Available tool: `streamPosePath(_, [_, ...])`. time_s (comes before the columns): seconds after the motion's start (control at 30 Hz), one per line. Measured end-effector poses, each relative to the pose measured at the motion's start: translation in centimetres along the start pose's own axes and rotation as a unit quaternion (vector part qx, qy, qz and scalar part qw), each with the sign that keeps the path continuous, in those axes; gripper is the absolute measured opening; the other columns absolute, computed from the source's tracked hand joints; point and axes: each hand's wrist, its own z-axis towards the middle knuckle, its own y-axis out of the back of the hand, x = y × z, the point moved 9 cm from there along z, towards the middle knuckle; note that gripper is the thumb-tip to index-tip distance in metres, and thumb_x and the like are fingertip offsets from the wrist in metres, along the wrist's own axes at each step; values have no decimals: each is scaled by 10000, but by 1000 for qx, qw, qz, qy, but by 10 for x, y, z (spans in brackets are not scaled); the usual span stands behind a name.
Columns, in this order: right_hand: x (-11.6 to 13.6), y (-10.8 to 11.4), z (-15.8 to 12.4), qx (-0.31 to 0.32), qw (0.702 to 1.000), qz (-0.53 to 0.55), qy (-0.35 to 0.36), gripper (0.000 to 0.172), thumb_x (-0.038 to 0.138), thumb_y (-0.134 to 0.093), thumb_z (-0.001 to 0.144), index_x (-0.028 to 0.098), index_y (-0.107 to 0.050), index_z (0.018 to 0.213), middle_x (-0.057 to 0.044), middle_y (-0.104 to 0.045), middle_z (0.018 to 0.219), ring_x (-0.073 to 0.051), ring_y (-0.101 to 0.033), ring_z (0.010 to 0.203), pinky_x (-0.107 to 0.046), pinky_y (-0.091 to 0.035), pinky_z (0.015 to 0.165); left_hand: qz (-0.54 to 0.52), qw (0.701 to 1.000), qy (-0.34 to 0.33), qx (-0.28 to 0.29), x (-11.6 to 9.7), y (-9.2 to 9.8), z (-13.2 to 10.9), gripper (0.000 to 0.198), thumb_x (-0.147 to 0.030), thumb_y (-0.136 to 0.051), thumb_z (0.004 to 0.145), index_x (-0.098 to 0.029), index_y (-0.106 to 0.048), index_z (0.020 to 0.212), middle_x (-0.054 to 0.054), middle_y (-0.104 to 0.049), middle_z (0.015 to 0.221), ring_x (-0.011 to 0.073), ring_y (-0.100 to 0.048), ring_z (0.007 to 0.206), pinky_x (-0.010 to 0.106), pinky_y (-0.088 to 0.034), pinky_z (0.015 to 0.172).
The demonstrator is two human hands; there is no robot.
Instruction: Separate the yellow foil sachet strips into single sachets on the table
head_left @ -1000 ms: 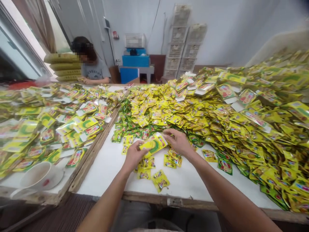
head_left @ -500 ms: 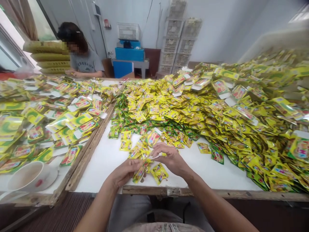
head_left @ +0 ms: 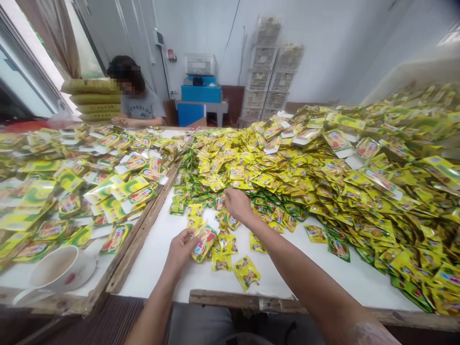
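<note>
My left hand (head_left: 180, 250) grips a small yellow-green carton (head_left: 204, 243) with a red picture, tilted just above the white tabletop. My right hand (head_left: 237, 205) is at the near edge of a heap of sachets (head_left: 266, 163), fingers curled down. What those fingers hold, if anything, is hidden. Loose yellow sachets (head_left: 225, 243) lie beside and under the carton. One single sachet (head_left: 246, 272) lies closer to the table's front edge. Green sachets (head_left: 178, 203) show along the lower left of the heap.
Left of a wooden divider strip (head_left: 143, 225) are many printed cartons (head_left: 134, 197) and a white cup (head_left: 57, 268). A co-worker (head_left: 140, 103) sits at the far left beside stacked sacks (head_left: 95, 99). Plastic crates (head_left: 260, 76) stand along the wall. A wooden rail (head_left: 233, 299) edges the table.
My right hand has left the carton and moved forward to the sachet heap. My left hand still holds the carton, now turned with its printed face up. The view has shifted slightly.
</note>
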Motion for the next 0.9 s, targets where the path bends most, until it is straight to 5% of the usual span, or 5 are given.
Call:
streamPosePath(0.2, [10, -33, 17, 37, 999, -9, 15, 95, 132, -591, 716, 159, -659, 776, -120, -683, 853, -247, -583, 908, -311, -403, 796, 30, 998, -24, -47, 4, 30, -5, 437, -497, -735, 610, -151, -627, 854, 36, -715, 731, 186, -650, 630, 267, -487, 603])
streamPosePath(0.33, [9, -26, -1, 4, 999, 47, 9, 163, 266, -502, 820, 171, -635, 821, -75, -653, 841, -197, -577, 793, -281, -418, 707, 28, 998, -22, -60, 6, 42, -9, 420, -495, -726, 617, -146, -639, 833, 31, -698, 701, 171, -623, 601, 251, -469, 575])
streamPosePath(0.47, [16, -20, -28, -11, 973, 230, -22, 288, 457, -472, 817, 192, -531, 721, 15, -491, 586, -132, -441, 535, -237, -344, 501, -1, 999, -26, -45, 6, 36, -12, 379, -478, -704, 654, -153, -645, 840, 23, -696, 724, 157, -614, 621, 240, -462, 593])
streamPosePath(0.57, [29, -31, -46, 42, 927, 371, -30, 332, 484, -584, 711, 213, -423, 604, 61, -342, 510, -98, -313, 480, -222, -260, 456, -14, 998, -39, -41, 2, 31, -17, 363, -483, -670, 691, -157, -655, 850, 16, -698, 740, 157, -614, 651, 241, -465, 624])
streamPosePath(0.9, [54, -32, -63, 167, 945, 280, 35, 480, 442, -626, 651, 199, -255, 469, 70, -243, 472, -71, -225, 478, -224, -178, 466, -11, 999, -33, -31, -2, 21, -32, 371, -456, -735, 619, -152, -666, 820, 4, -687, 697, 127, -585, 591, 216, -452, 559])
